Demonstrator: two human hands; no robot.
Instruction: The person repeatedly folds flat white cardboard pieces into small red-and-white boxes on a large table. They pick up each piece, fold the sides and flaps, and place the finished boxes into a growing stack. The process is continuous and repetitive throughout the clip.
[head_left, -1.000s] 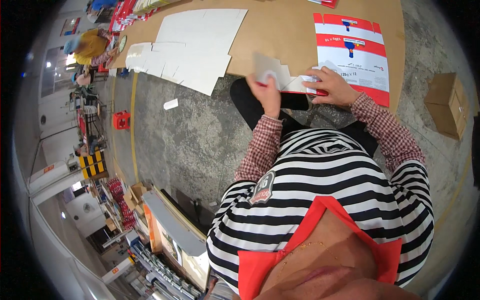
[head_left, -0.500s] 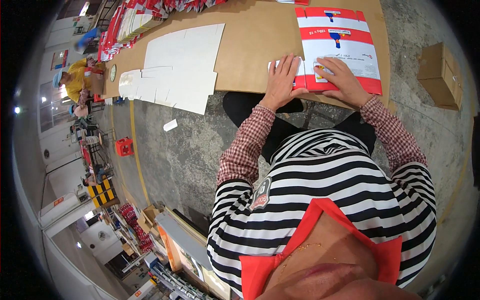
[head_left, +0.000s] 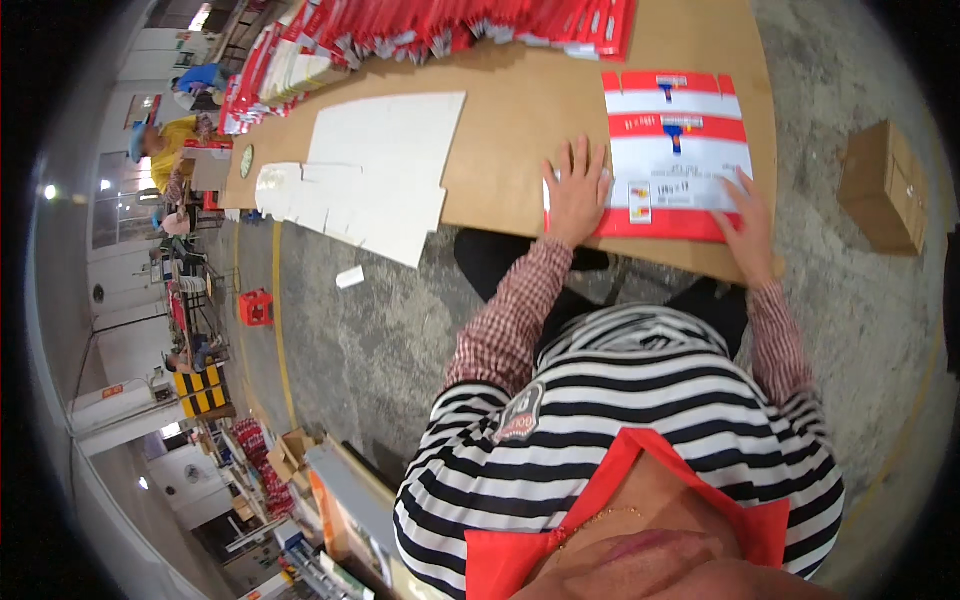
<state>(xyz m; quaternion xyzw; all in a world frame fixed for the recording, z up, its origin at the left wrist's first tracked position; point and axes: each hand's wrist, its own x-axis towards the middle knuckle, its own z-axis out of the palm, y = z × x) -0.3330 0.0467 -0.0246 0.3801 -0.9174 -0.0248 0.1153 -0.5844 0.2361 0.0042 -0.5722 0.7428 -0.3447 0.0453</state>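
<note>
A flat red and white printed carton point(head_left: 680, 165) lies on the brown cardboard-topped table, its near edge close to the table's front. My left hand point(head_left: 577, 197) rests flat on the carton's left end, fingers stretched out, hiding most of the part under it. At the near right corner is my right hand point(head_left: 745, 228), slightly blurred, with the fingers apart and the tips over the carton's right edge. Whether those tips press on the carton, I cannot tell. Neither hand holds anything.
White die-cut cardboard sheets point(head_left: 385, 150) lie left of the carton. Piles of red and white folded cartons point(head_left: 450, 25) line the table's far side. A brown box point(head_left: 882, 188) stands on the floor at right, a red stool point(head_left: 256, 308) at left. A person in yellow point(head_left: 172, 150) works farther off.
My right hand has slid right from the carton's middle to its right edge. The left hand stays on the left end. The whole scene sits lower in view as the head tilts.
</note>
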